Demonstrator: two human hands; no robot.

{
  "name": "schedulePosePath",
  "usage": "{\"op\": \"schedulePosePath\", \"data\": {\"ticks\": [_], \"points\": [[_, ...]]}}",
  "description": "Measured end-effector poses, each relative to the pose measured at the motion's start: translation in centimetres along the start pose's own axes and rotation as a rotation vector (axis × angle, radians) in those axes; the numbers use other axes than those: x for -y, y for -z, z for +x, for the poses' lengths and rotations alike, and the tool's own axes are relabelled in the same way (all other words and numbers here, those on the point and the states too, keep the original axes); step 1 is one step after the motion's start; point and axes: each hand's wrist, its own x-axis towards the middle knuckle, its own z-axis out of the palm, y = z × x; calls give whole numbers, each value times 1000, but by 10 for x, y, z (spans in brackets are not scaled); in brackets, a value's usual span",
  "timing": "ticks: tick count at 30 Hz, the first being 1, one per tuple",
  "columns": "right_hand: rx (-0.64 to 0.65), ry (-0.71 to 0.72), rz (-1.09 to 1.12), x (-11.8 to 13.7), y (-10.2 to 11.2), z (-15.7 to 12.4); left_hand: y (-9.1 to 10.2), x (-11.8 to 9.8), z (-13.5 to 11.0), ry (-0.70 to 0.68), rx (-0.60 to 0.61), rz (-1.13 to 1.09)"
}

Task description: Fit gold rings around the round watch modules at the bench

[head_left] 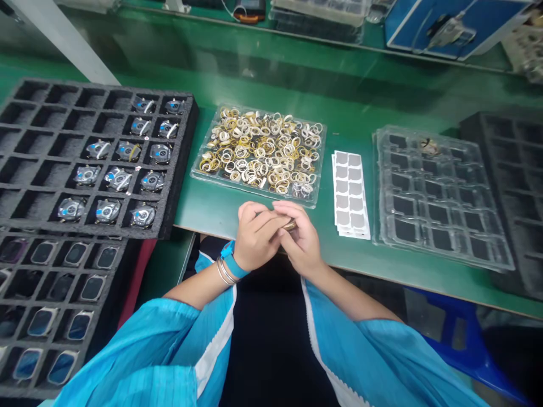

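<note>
Close together at the table's front edge, my left hand (255, 240) and my right hand (302, 242) are both closed around a small gold-coloured watch part (290, 225). Only its shiny rounded edge shows between the fingers; the rest is hidden. Just beyond my hands lies a clear plastic tray (314, 198) full of white and yellow rings (254, 150). To the left, a black foam tray (169, 217) holds several round-backed watch bodies (143, 215) in its right-hand compartments. Sheets of grey stickers (351, 195) lie to the right of the ring tray.
Stacked clear compartment trays (445, 255) stand at the right, with one watch piece (429, 147) in a back compartment. Beyond is another black foam tray (524, 215). Square-faced watches (80, 325) sit in a lower foam tray at left. A shelf with a blue box (409, 28) runs along the back.
</note>
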Motion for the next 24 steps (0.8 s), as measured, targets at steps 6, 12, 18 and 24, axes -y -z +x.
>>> {"op": "schedulePosePath", "data": {"ticks": [6, 12, 18, 24], "points": [[32, -40, 45, -2, -5, 6, 5, 4, 0, 7, -16, 32], [167, -269, 444, 6, -3, 18, 4, 7, 4, 58, -228, -138], [10, -37, -417, -20, 61, 104, 12, 19, 5, 458, -383, -617], [9, -278, -812, -66, 64, 159, 18, 23, 2, 731, -268, -1066]]}}
